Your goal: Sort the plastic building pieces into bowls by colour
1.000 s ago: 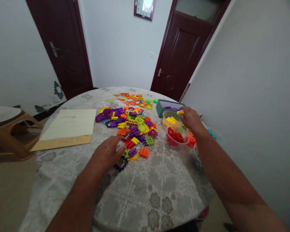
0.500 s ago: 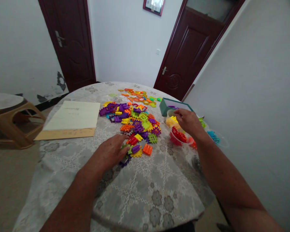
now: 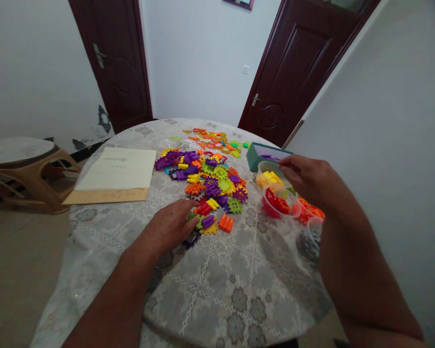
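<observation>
My left hand (image 3: 174,220) rests at the near left edge of a pile of plastic interlocking blocks (image 3: 210,183), thumb and fingers apart, touching pieces there. Red, yellow, purple and green blocks lie just beside its fingertips. My right hand (image 3: 306,176) hovers over the containers at the right, fingers stretched out to the left and slightly bent; no block shows in them. Just left of its fingertips is a clear bowl of yellow blocks (image 3: 271,178). Below stands a bowl of red blocks (image 3: 276,202). A bit of green under the palm is mostly hidden.
A green box (image 3: 253,157) holds purple pieces. Orange blocks (image 3: 311,211) and a tub of grey pieces (image 3: 309,241) sit near my right forearm. Paper on a brown folder (image 3: 105,195) lies at left. More flat pieces (image 3: 213,140) are at the back. A stool (image 3: 32,169) stands left.
My right hand has moved right, away from the bowl of yellow blocks. The left hand stays by the pile. The view has shifted slightly.
</observation>
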Tool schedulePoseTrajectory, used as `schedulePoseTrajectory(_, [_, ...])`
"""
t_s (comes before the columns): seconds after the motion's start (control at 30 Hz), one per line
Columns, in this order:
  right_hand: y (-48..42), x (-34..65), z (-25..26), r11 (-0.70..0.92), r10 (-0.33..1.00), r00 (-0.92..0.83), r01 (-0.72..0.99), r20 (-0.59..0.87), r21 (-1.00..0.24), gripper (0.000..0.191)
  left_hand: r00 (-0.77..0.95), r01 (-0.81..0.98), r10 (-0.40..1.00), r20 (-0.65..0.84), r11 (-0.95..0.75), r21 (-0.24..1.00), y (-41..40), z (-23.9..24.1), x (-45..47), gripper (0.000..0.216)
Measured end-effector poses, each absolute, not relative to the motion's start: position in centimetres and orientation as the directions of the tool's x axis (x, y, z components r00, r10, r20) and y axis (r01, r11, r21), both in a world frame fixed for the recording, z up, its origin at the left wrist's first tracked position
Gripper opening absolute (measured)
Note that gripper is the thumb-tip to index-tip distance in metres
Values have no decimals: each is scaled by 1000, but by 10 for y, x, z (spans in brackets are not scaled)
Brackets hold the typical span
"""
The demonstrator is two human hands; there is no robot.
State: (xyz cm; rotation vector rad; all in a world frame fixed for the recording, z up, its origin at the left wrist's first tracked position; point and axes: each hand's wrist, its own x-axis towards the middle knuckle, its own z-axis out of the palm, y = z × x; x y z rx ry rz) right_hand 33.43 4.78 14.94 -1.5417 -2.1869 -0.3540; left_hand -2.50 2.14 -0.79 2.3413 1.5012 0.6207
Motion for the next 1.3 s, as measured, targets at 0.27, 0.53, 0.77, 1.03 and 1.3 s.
schedulePoseTrajectory(0.27, [-7,265,85,469,882,-460,876,97,-110,30,440,756,870,222,-492,432,17,1,-10,32])
schedulePoseTrajectory(0.53, [13,239,8,414,903,-429,879,-14,-237,23,463,787,864,196,-503,356,17,-12,7,21])
schedulePoseTrajectory(0.77, [11,251,28,491,866,-488,786,111,-375,24,468,788,871,152,-489,375,22,-7,9,18])
schedulePoseTrajectory(1.03, [3,356,90,183,922,-104,966,374,-183,26,433,844,898,84,-436,311,28,3,3,21])
schedulePoseTrajectory(1.3, [13,446,94,-268,905,186,948,383,174,42,274,903,960,62,-279,327,21,12,-15,26])
